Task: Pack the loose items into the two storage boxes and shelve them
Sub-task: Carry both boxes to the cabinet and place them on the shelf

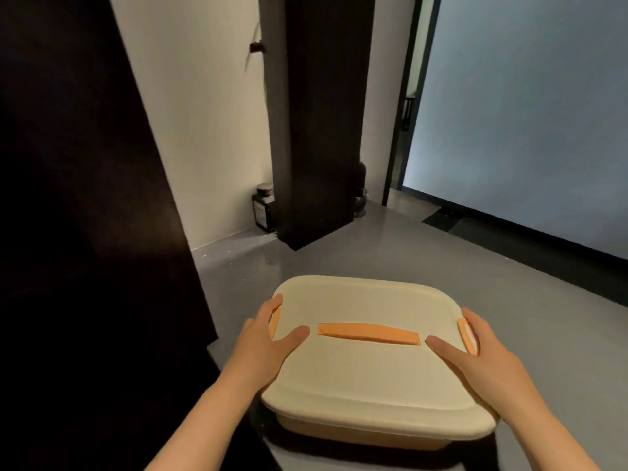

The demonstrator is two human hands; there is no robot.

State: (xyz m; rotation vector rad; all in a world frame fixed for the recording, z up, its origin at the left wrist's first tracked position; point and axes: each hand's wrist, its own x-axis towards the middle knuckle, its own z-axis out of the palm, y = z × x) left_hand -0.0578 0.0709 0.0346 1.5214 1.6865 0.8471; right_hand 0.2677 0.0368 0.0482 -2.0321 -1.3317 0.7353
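Grey floor (390, 253) below. Left hand (268, 338) and right hand (475, 351) clasp storage box (367, 368) ends at side latches; rigid, smooth plastic, weight unknown, lift level.

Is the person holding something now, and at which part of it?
Yes, the cream storage box. The left hand grips its left side and the right hand its right side, at the orange side clips, thumbs resting on the lid.
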